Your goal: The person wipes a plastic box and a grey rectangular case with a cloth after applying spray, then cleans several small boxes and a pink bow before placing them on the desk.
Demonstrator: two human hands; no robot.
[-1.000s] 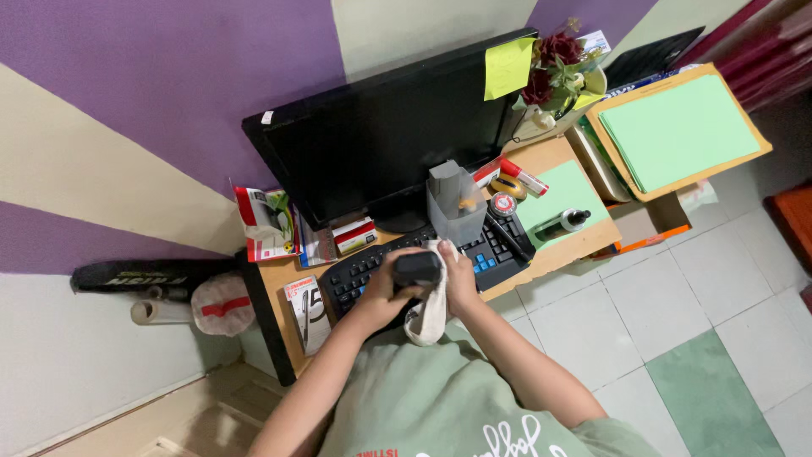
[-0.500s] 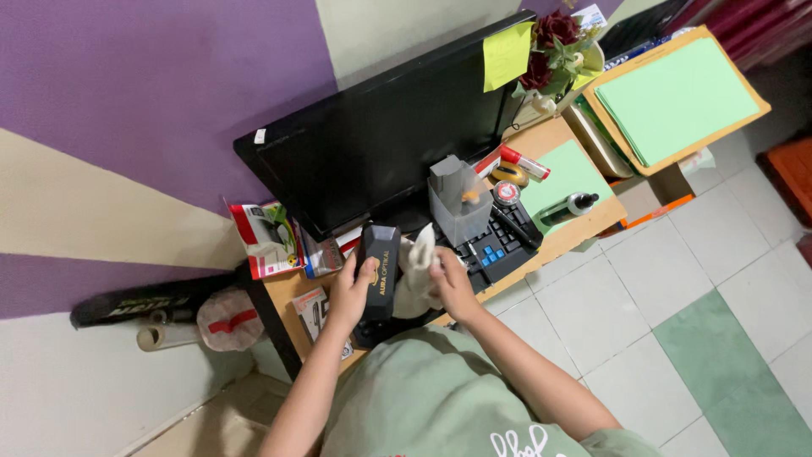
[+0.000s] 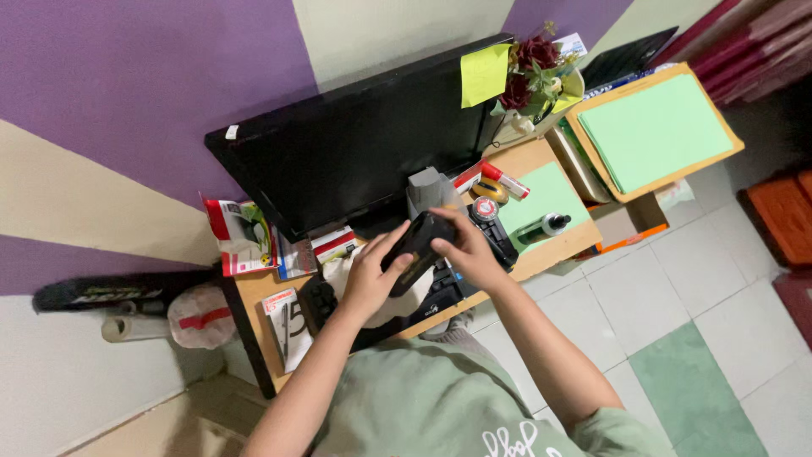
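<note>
Black device [image 3: 416,247], seemingly hand-gripped, above cluttered desk [image 3: 254,296].

The big flat black monitor [image 3: 364,156] stands at twelve o'clock on the small wooden desk [image 3: 558,245]; the square yellow paper note [image 3: 484,74] sticks on it at two o'clock.

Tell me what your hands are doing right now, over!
Left hand and right hand both gripping a small black device, lifted over the keyboard. White cloth under it. Nothing blocking; monitor behind.
</note>
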